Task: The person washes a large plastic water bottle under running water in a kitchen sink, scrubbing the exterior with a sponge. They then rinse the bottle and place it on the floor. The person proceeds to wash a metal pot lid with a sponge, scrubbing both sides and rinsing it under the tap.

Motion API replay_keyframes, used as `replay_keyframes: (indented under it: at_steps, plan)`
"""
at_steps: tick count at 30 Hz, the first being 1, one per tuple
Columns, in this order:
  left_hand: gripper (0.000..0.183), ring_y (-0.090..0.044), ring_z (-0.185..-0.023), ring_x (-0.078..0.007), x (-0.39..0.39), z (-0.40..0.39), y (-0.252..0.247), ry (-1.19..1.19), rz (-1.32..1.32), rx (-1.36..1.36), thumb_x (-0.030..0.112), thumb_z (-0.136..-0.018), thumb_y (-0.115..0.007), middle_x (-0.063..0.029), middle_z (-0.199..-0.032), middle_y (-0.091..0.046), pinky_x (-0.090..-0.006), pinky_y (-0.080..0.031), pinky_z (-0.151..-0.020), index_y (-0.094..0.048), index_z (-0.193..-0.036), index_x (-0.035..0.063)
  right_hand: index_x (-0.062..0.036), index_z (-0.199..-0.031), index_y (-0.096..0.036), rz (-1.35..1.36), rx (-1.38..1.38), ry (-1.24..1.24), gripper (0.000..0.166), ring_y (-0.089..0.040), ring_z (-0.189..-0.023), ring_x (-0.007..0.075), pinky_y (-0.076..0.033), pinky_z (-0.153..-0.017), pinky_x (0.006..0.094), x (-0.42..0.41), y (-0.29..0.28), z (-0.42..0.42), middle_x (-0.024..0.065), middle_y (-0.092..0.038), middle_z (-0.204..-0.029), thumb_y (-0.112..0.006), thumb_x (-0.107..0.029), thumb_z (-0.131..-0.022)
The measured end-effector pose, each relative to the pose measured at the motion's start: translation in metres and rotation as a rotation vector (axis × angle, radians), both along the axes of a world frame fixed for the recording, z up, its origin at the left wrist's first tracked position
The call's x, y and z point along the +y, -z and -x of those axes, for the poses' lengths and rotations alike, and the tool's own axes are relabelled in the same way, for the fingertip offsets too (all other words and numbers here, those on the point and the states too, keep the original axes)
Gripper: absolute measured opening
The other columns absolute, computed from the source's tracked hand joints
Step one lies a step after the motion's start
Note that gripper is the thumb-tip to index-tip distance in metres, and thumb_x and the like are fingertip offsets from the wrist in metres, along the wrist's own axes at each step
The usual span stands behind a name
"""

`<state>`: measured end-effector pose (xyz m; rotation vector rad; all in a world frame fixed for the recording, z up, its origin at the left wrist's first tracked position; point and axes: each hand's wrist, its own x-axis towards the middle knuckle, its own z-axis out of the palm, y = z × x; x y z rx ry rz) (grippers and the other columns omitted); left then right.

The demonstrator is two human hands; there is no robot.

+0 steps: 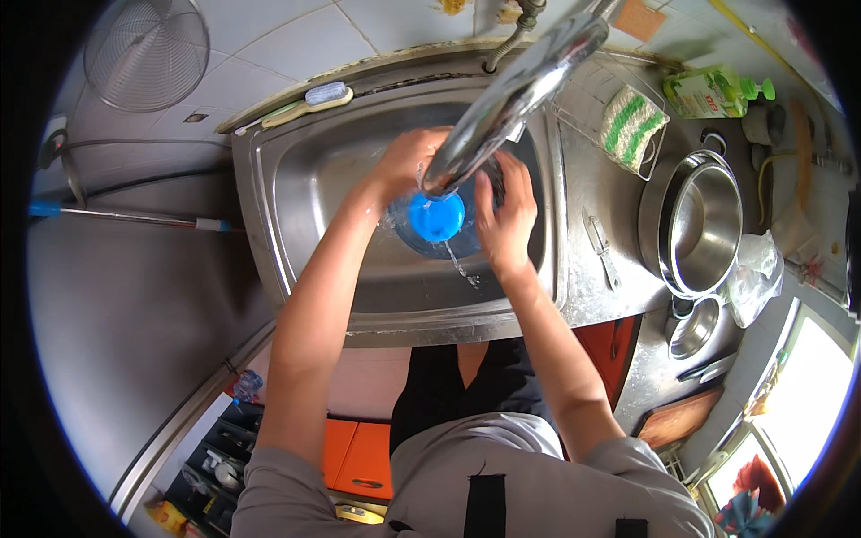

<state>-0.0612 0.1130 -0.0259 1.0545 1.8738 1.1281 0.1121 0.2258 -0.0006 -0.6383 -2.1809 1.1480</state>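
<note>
Under the chrome faucet spout (514, 101), a round bright-blue plastic piece (437, 218) sits in the sink (323, 269). Water runs over it and spills off towards me. A darker, bluish round rim (430, 250) shows around its lower side; what it belongs to is unclear. My left hand (412, 161) is at the upper left of the blue piece, wet, its fingers partly hidden behind the spout. To the right, my right hand (509, 215) has thumb and fingers around a dark object (496, 180), mostly covered and not identifiable.
A brush (326, 97) lies on the sink's back ledge. Right of the sink are a striped sponge (632, 128) in a wire rack, a soap bottle (709, 93), a peeler-like tool (600, 249) and stacked steel pots (706, 222). A wire strainer (148, 54) hangs at left.
</note>
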Motion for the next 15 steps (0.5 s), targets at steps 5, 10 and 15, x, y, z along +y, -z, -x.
replay_keyframes:
  at_steps: [5,10,15]
  plan:
    - [0.033,-0.076,-0.107,-0.0266,-0.024,-0.021,-0.035,-0.325,-0.037,-0.183,0.031,-0.102,-0.07,-0.0091,-0.121,-0.078,-0.0332,-0.056,-0.092,-0.076,-0.127,0.0112,-0.0033,-0.125,-0.072,0.143,-0.001,0.091,0.029,-0.073,-0.112,0.0391,-0.061,-0.091,0.0418,-0.032,-0.008,0.001,0.0215,-0.068,-0.132,-0.072,-0.007,-0.096]
    - [0.04,-0.064,-0.127,-0.0205,-0.078,-0.043,-0.001,-0.855,-0.122,-0.142,0.031,-0.112,-0.059,-0.0121,-0.138,-0.07,-0.0329,-0.048,-0.108,-0.069,-0.14,0.0052,-0.009,-0.133,-0.072,0.038,-0.024,-0.446,0.037,-0.07,-0.115,0.0406,-0.057,-0.099,0.0455,-0.007,-0.001,0.058,0.018,-0.069,-0.136,-0.075,-0.014,-0.097]
    - [0.042,-0.06,-0.134,-0.026,-0.098,-0.071,0.006,-1.003,-0.191,0.035,0.03,-0.113,-0.058,-0.0124,-0.145,-0.065,-0.0361,-0.045,-0.113,-0.063,-0.146,0.0045,-0.0044,-0.136,-0.069,-0.039,0.126,-0.6,0.041,-0.066,-0.124,0.0421,-0.054,-0.105,0.0462,-0.02,-0.008,0.045,0.0191,-0.065,-0.142,-0.074,-0.006,-0.095]
